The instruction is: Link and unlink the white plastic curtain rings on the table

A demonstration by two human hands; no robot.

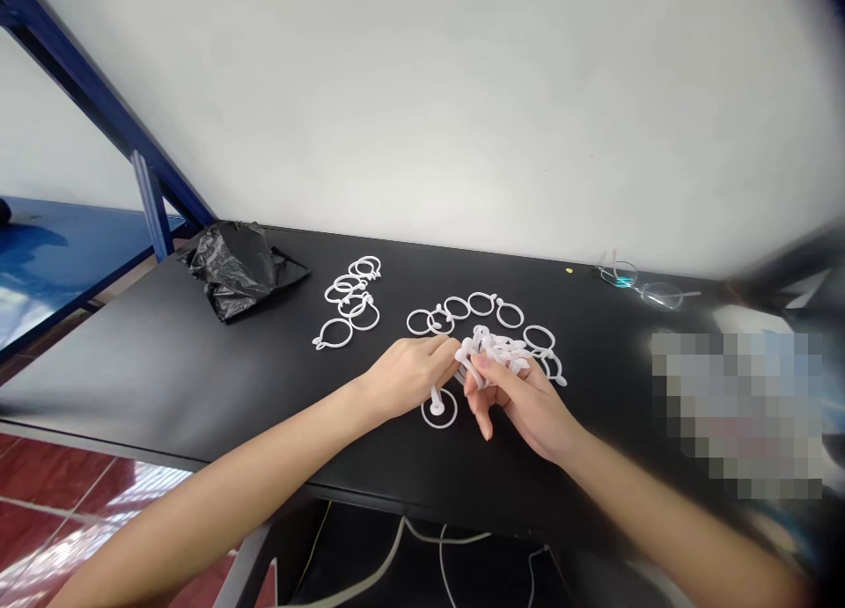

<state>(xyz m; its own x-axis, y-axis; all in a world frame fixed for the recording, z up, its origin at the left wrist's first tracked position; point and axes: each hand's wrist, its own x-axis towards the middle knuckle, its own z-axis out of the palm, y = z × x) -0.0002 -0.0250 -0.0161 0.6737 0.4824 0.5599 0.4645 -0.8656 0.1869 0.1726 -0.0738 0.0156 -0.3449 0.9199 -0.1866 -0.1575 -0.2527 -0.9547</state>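
Over the black table (264,375), the left hand (401,375) pinches one white ring (436,400); the right hand (528,403) clasps bunched rings (494,348).

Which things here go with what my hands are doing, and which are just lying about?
Likely in use:
white rings in your right hand
one ring in your left hand
loose rings on the black tabletop

Likely just lying about:
black plastic bag
glasses
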